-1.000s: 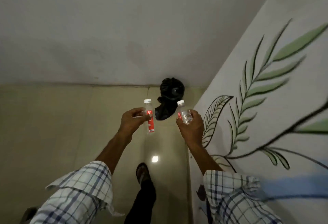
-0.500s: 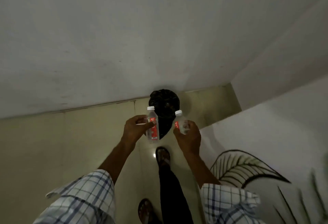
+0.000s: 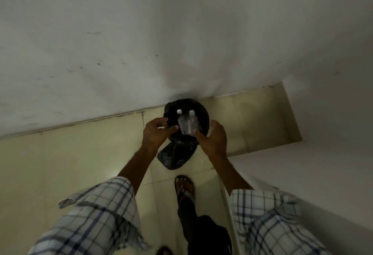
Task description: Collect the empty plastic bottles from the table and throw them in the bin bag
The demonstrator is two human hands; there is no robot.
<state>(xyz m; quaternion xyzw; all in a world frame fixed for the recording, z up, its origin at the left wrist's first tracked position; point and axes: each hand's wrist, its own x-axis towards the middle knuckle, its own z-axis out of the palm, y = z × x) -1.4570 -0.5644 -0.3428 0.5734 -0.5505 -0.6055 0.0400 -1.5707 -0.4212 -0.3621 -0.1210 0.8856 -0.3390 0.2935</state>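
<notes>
Two clear plastic bottles with white caps sit side by side, caps up, inside the mouth of the black bin bag. The bag stands on the floor against the wall. My left hand is at the bag's left rim, with its fingers apart and its thumb pointing at the bottles. At the right rim is my right hand, fingers spread, thumb tip close to the bottles' lower ends. Neither hand is wrapped around a bottle. The bottles' bases are hidden by my thumbs and the bag.
A grey wall rises straight behind the bag. Another white wall closes in on the right, forming a narrow corner. The floor has pale tiles. My sandalled foot is just short of the bag.
I have stepped closer and the bag now sits right under my hands. Both bottles have left my hands and are now together in the bag's mouth, and my fingers have spread.
</notes>
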